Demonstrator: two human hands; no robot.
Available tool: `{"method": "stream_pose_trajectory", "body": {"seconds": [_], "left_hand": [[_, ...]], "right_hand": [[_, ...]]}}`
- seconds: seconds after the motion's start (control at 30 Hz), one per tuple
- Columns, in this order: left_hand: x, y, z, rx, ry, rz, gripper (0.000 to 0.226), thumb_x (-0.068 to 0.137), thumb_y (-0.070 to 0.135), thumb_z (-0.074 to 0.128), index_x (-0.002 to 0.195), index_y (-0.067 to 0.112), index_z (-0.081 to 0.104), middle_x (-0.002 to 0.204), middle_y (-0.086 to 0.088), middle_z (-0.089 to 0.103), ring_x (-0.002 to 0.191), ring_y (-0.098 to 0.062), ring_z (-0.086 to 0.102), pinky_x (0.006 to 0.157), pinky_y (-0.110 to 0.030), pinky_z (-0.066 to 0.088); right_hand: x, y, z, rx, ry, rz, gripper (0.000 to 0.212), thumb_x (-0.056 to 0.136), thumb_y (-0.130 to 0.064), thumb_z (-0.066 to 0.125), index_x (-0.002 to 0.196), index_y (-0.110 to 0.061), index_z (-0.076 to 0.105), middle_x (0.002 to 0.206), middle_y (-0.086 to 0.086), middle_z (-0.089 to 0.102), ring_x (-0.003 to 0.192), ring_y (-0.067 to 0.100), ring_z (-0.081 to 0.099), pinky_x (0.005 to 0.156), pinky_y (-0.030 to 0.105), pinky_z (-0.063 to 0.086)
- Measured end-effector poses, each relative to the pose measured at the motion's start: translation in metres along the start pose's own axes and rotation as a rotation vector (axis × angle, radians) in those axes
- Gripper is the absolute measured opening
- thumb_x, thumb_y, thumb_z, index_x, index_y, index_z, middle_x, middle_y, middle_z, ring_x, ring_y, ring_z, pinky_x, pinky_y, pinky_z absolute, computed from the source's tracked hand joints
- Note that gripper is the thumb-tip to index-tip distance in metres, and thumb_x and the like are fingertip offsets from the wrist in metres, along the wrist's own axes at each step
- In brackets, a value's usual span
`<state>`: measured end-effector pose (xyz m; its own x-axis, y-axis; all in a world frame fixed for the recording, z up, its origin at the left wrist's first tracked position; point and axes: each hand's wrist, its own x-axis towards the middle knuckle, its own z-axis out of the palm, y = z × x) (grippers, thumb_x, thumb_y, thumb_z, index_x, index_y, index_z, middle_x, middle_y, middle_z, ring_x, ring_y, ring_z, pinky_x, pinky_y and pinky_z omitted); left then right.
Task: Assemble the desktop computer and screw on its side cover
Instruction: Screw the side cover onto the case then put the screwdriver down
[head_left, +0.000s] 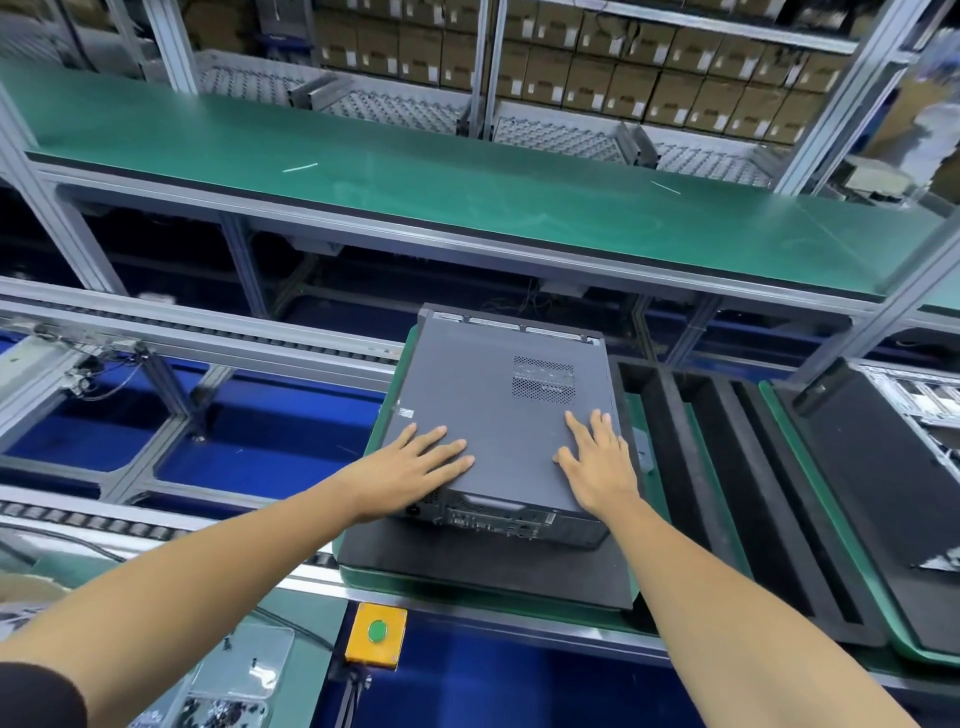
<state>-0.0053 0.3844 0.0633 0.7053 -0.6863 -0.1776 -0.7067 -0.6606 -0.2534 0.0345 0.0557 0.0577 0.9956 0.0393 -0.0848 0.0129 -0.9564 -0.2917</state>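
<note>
The desktop computer lies on its side on a dark mat on the green pallet, with the side cover facing up and the rear port panel toward you. Your left hand and right hand both rest flat on the near end of the cover, fingers straight and spread, gripping nothing. Treat the case as a heavy, rigid sheet-metal box; it should not flex, but the thin cover can bow or slip on its painted surface. Press with the palms near the edges rather than the centre, and keep clear of the perforated vent. If you must move the unit, take hold under the long side edges, not by the cover. Whether the cover is fully seated cannot be told from here. Loose screws appear to lie in the clear tray at lower left.
</note>
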Motion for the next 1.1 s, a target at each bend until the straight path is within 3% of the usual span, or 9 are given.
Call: {"method": "stream_pose_trajectory", "body": {"seconds": [0.13, 0.23, 0.33, 0.63, 0.8, 0.9, 1.0, 1.03, 1.1], "left_hand": [[0.003, -0.001, -0.002, -0.005, -0.021, -0.007, 0.107, 0.091, -0.008, 0.056, 0.158, 0.025, -0.021, 0.169, -0.005, -0.009, 0.155, -0.037, -0.002, 0.123, -0.056, 0.017], [0.013, 0.001, -0.004, -0.040, -0.044, -0.034, 0.073, 0.108, 0.039, 0.038, 0.160, 0.025, -0.012, 0.169, -0.007, -0.004, 0.155, -0.036, 0.003, 0.122, -0.055, 0.020], [0.020, -0.005, -0.009, -0.070, -0.032, -0.046, 0.075, 0.101, 0.068, 0.018, 0.161, 0.029, -0.006, 0.170, -0.006, 0.000, 0.154, -0.033, 0.010, 0.122, -0.052, 0.022], [0.021, 0.002, 0.000, -0.163, 0.076, -0.140, 0.068, 0.102, 0.067, 0.015, 0.159, 0.040, -0.010, 0.170, -0.007, -0.004, 0.155, -0.028, 0.009, 0.124, -0.046, 0.017], [0.029, -0.001, -0.007, -0.192, 0.101, -0.149, 0.075, 0.095, 0.079, 0.013, 0.159, 0.043, 0.002, 0.167, -0.008, 0.014, 0.145, -0.030, 0.029, 0.118, -0.045, 0.030], [0.026, -0.013, -0.006, -0.242, 0.146, -0.162, 0.076, 0.090, 0.086, 0.020, 0.157, 0.051, 0.011, 0.164, -0.006, 0.021, 0.143, -0.028, 0.030, 0.117, -0.044, 0.031], [0.013, -0.022, 0.014, -0.527, 0.171, -0.359, 0.084, 0.074, 0.098, 0.036, 0.148, 0.067, 0.012, 0.167, -0.003, -0.006, 0.155, -0.027, -0.001, 0.115, -0.051, 0.033], [0.009, -0.022, 0.020, -0.627, 0.167, -0.439, 0.087, 0.067, 0.101, 0.041, 0.144, 0.072, 0.012, 0.166, 0.003, -0.015, 0.156, -0.027, 0.000, 0.109, -0.052, 0.041], [0.004, -0.018, 0.023, -0.734, 0.151, -0.519, 0.092, 0.059, 0.103, 0.047, 0.140, 0.077, 0.010, 0.163, 0.012, -0.024, 0.146, -0.030, 0.035, 0.094, -0.043, 0.054]], "right_hand": [[0.002, 0.000, 0.002, -0.004, 0.004, -0.012, 0.066, 0.104, -0.046, 0.039, 0.164, -0.030, 0.016, 0.172, 0.011, -0.003, 0.158, 0.025, -0.010, 0.127, 0.043, -0.002], [0.005, 0.000, 0.001, -0.010, -0.007, -0.007, 0.069, 0.103, -0.049, 0.040, 0.164, -0.030, 0.013, 0.171, 0.011, -0.005, 0.158, 0.025, -0.011, 0.127, 0.042, -0.003], [0.009, 0.000, 0.000, -0.026, -0.024, -0.013, 0.073, 0.102, -0.052, 0.040, 0.164, -0.030, 0.011, 0.171, 0.011, -0.006, 0.158, 0.025, -0.011, 0.126, 0.041, -0.004], [0.014, 0.008, 0.000, -0.050, -0.051, -0.041, 0.074, 0.101, -0.054, 0.042, 0.164, -0.032, 0.009, 0.171, 0.009, -0.008, 0.157, 0.023, -0.012, 0.127, 0.040, -0.005], [0.019, 0.012, 0.001, -0.053, -0.013, -0.063, 0.073, 0.100, -0.056, 0.044, 0.163, -0.034, 0.015, 0.172, 0.007, 0.001, 0.158, 0.024, -0.005, 0.128, 0.042, 0.001], [0.014, 0.015, 0.001, -0.079, -0.019, -0.087, 0.078, 0.095, -0.058, 0.049, 0.162, -0.036, 0.017, 0.171, 0.010, 0.000, 0.157, 0.026, -0.010, 0.125, 0.046, -0.008], [0.002, 0.024, -0.004, -0.088, -0.068, -0.155, 0.082, 0.086, -0.060, 0.058, 0.156, -0.051, 0.017, 0.168, 0.014, -0.004, 0.155, 0.031, -0.017, 0.123, 0.052, -0.007], [-0.003, 0.029, -0.007, -0.067, -0.110, -0.187, 0.084, 0.083, -0.060, 0.060, 0.154, -0.058, 0.014, 0.168, 0.013, -0.009, 0.154, 0.030, -0.021, 0.123, 0.053, -0.005], [-0.009, 0.038, -0.016, -0.036, -0.213, -0.224, 0.092, 0.079, -0.057, 0.064, 0.148, -0.070, 0.006, 0.167, 0.008, -0.022, 0.152, 0.028, -0.028, 0.123, 0.054, -0.001]]}}
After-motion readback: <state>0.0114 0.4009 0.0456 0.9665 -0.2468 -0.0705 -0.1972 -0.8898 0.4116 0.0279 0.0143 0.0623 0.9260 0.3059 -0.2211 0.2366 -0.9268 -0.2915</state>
